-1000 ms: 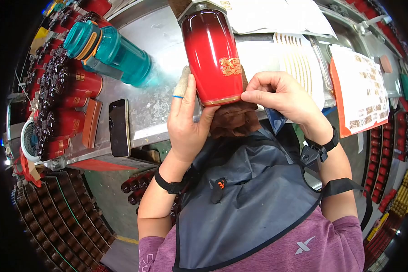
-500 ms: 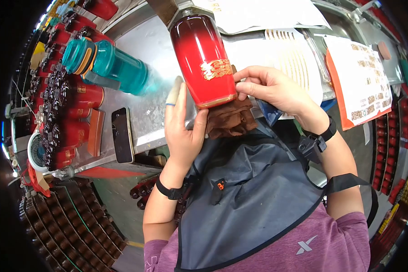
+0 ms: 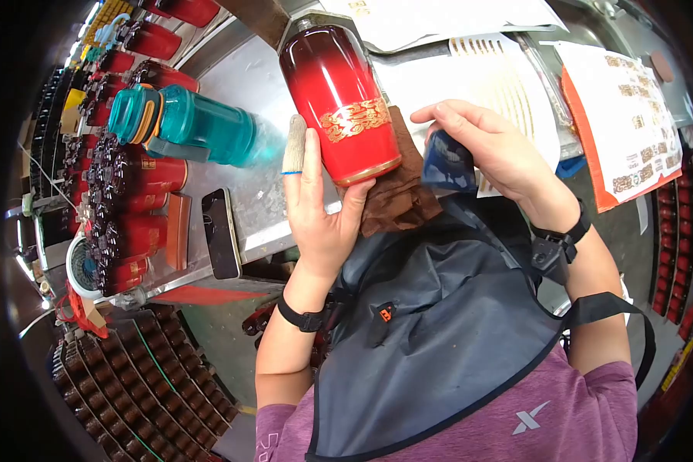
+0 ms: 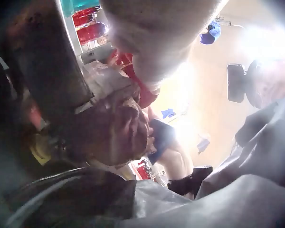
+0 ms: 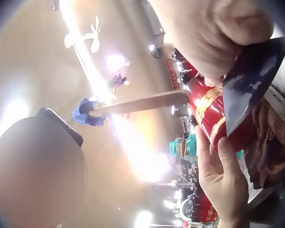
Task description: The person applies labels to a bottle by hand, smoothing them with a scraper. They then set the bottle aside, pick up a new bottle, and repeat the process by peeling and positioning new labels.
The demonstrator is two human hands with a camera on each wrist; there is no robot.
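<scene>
The red bottle (image 3: 345,100), dark toward its neck and with a gold pattern, leans with its base toward the person. Along its lower left side lies my left hand (image 3: 319,208), thumb at the base edge and a fabric cover on one finger. My right hand (image 3: 508,154), right of the bottle and apart from it, pinches a dark blue piece (image 3: 448,163). In the right wrist view the same blue piece (image 5: 249,80) hangs below the right hand (image 5: 209,33), in front of the bottle (image 5: 211,111). A brown cloth (image 3: 399,202) lies under the bottle's base.
A teal water bottle (image 3: 200,127), a phone (image 3: 222,233) and several red bottles (image 3: 158,173) are on the left of the metal table (image 3: 262,85). White sheets with gold strips (image 3: 500,85) lie right of the bottle, beside a printed sheet (image 3: 631,127).
The right hand has left the bottle's base, moved right and now holds the blue piece. The bottle has turned, its gold pattern shifting left toward the middle of the visible side.
</scene>
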